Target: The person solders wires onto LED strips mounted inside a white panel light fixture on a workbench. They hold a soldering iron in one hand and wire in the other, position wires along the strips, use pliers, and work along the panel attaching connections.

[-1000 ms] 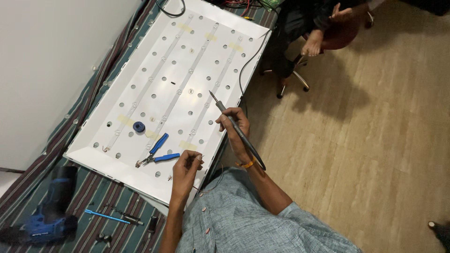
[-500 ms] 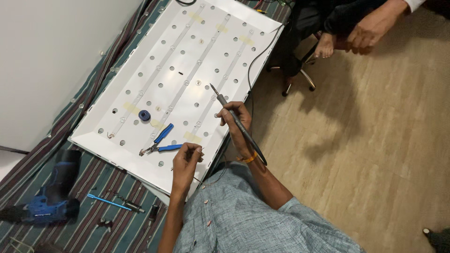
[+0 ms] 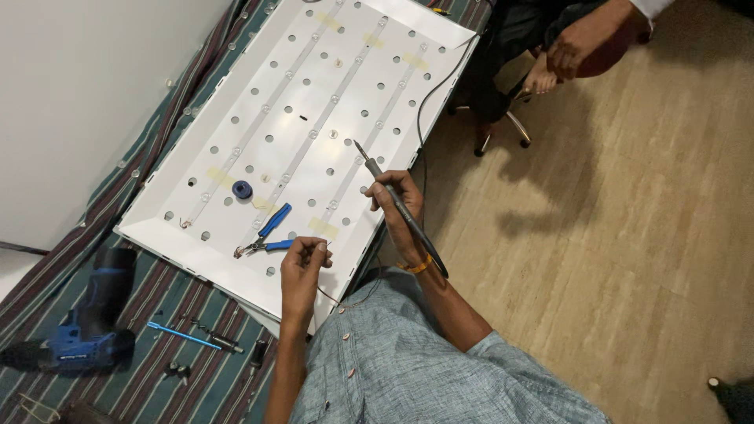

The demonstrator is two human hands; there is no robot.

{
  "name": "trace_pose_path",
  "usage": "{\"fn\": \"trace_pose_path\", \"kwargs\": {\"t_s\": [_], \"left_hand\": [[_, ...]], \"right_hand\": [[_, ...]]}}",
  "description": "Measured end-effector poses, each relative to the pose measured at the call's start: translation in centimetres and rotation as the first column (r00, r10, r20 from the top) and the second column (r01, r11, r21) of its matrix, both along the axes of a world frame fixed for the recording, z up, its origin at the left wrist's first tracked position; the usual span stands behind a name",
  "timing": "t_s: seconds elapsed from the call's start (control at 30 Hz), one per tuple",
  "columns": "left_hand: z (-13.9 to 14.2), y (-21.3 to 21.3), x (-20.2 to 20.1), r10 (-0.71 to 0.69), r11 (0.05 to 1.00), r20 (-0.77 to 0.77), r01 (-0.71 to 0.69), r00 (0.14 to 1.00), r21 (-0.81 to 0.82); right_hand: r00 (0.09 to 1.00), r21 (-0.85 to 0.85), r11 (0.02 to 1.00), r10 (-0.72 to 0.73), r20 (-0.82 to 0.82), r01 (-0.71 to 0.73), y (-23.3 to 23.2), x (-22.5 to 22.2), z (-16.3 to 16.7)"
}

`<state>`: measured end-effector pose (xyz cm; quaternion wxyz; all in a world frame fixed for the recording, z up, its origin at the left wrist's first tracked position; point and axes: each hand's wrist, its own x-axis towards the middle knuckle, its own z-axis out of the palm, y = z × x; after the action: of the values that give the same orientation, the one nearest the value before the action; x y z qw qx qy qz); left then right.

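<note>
The right hand [image 3: 395, 200] has its fingers closed in a pen grip round a soldering iron [image 3: 400, 208], tip aimed up and left over the white panel [image 3: 236, 94] near its right edge, the handle running back past the wrist; that grip steadies the tip for fine work. The left hand [image 3: 302, 263] pinches thumb and forefinger together on what looks like a thin wire [image 3: 334, 294], too fine to be sure, trailing back toward the shirt, and it hovers over the panel's near edge. Just left of it on the panel lie blue-handled pliers [image 3: 267, 234], within easy reach, and a small blue roll [image 3: 243, 189] beyond them. Off the panel, on the striped cloth [image 3: 157, 294] at the near left corner, rest a blue drill [image 3: 86, 318] and a blue screwdriver [image 3: 184, 336]. Another person's hand [image 3: 581, 47] shows at the far right.
</note>
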<state>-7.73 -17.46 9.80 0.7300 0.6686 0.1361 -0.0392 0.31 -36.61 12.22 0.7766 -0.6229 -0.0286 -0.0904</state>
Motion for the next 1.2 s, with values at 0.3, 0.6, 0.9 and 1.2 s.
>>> {"fn": "trace_pose_path", "kwargs": {"t_s": [0.3,0.6,0.9,1.2], "left_hand": [[-0.11,-0.08,-0.16,-0.001,0.999,-0.013,0.002,1.000,0.035],[-0.57,-0.17,-0.20,-0.001,0.999,-0.005,0.001,1.000,0.032],[-1.00,0.02,-0.26,-0.005,0.999,-0.004,0.005,1.000,0.051],[-0.62,-0.07,-0.27,-0.004,0.997,-0.017,0.006,1.000,0.083]], "right_hand": [[1.000,-0.002,1.000,0.018,0.022,-0.018,0.11,-0.06,-0.28],[1.000,0.018,0.999,0.030,-0.003,-0.030,0.23,-0.09,-0.17],[0.999,0.016,0.999,0.029,-0.019,-0.029,0.53,-0.15,-0.25],[0.999,0.017,0.999,0.035,-0.016,-0.035,0.48,-0.04,-0.73]]}}
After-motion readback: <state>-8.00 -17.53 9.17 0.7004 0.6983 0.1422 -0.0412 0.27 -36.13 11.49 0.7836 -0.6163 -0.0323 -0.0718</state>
